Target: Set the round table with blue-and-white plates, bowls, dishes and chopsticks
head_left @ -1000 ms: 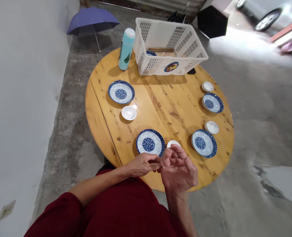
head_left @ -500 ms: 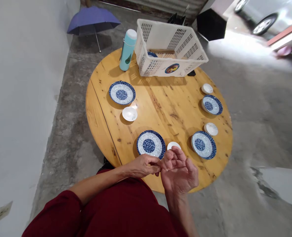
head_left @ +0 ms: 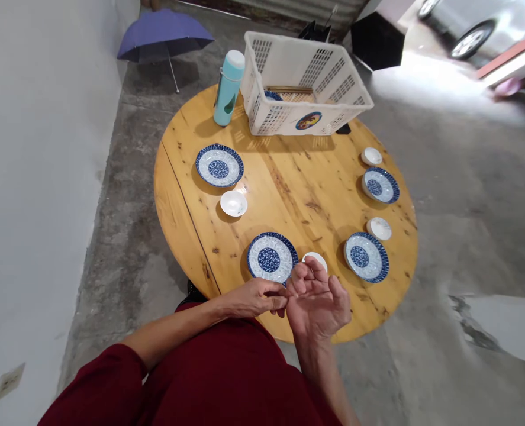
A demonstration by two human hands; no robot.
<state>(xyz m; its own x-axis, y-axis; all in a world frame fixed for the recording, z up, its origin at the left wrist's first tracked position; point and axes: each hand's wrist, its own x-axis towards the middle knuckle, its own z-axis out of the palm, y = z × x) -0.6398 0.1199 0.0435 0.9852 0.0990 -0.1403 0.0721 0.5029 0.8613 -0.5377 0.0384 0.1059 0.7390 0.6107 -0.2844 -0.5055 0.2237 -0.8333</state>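
At the near edge of the round wooden surface [head_left: 298, 189], the left hand [head_left: 255, 299] presses its grip together against the fingers of the right hand [head_left: 318, 307], whose grip is loosely spread, palm up. Just beyond them sit a blue-patterned plate [head_left: 271, 258] and a small white dish [head_left: 316, 258]. The round sticker [head_left: 308, 120] on the white basket [head_left: 269, 115] is too small to read.

Daylight pours in from the far right, where the concrete floor [head_left: 444, 89] and a parked car [head_left: 461, 23] blow out to white and smear. On my worktop [head_left: 289, 177] the light is bright and even. The basket [head_left: 306, 77] and bottle [head_left: 227, 86] throw soft shadows toward me and leftward. A small glare spot shines by the white dish [head_left: 233, 203]. The picture's edges bow outward, and my fingers [head_left: 306, 283] look slightly soft.
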